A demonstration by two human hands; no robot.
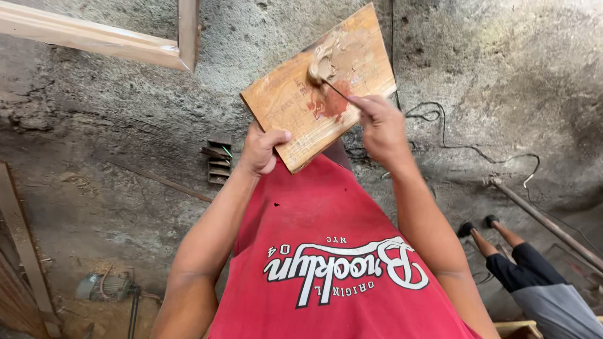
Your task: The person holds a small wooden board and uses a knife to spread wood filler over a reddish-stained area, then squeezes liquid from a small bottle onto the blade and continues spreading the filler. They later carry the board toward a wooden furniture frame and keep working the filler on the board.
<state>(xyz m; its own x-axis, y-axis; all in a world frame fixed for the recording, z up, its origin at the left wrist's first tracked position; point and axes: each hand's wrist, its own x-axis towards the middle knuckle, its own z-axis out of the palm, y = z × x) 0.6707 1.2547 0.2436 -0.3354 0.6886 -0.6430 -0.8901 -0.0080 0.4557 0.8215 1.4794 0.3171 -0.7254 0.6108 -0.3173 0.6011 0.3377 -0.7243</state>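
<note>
Board [295, 103] upper centre of frame, stiff, light enough for one hand; left hand [260, 150] clamps its lower edge. Right hand [380, 129] pinches thin blade [339, 93], working soft, sticky putty [323, 63].

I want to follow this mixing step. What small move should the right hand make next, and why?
Probably drag the thin blade back through the tan putty lump toward the red patch: the colours lie unblended on the wooden board, which the left hand grips at its lower edge; the right hand holds the blade.
</note>
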